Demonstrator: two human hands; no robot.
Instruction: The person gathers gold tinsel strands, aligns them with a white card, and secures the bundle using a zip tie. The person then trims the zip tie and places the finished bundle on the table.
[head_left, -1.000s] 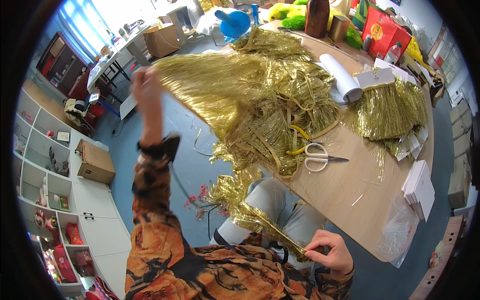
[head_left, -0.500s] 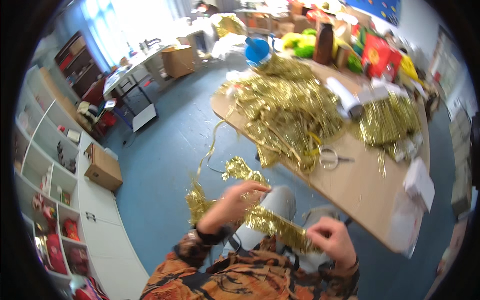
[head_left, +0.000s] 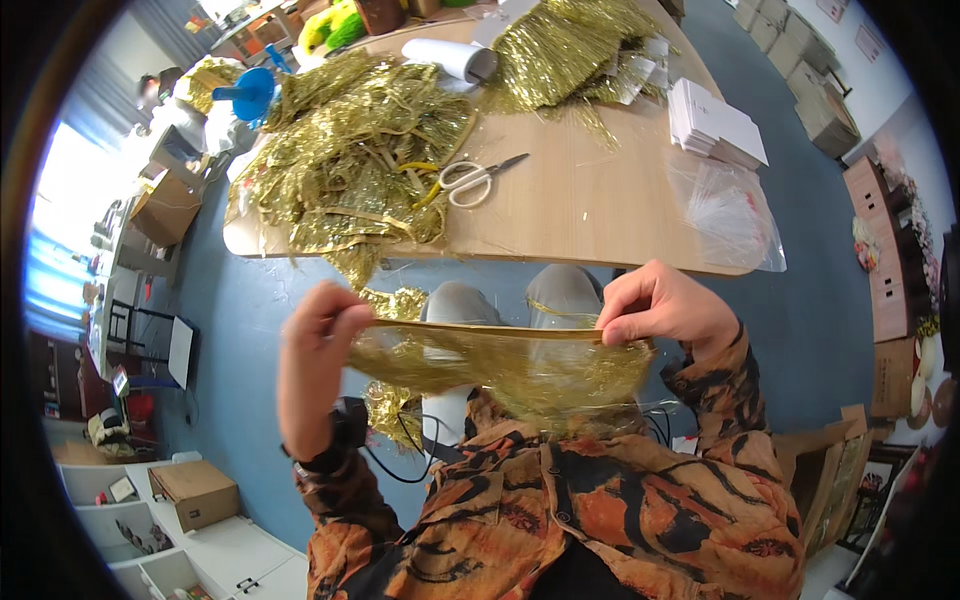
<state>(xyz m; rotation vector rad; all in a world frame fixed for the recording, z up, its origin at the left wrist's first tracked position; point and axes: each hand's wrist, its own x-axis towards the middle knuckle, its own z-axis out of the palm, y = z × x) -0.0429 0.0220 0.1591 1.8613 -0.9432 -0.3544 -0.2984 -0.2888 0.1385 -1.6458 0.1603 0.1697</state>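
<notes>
Gold fringe (head_left: 505, 365), seemingly tinsel, hangs between both hands (head_left: 318, 345) (head_left: 672, 308).

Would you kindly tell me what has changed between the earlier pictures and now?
The left hand has come back in from beside the gold fringe pile and now pinches the left part of a gold fringe strip. The strip's band now stretches nearly straight between both hands. The right hand keeps its pinch; the scissors and white paper roll stay on the table.
</notes>
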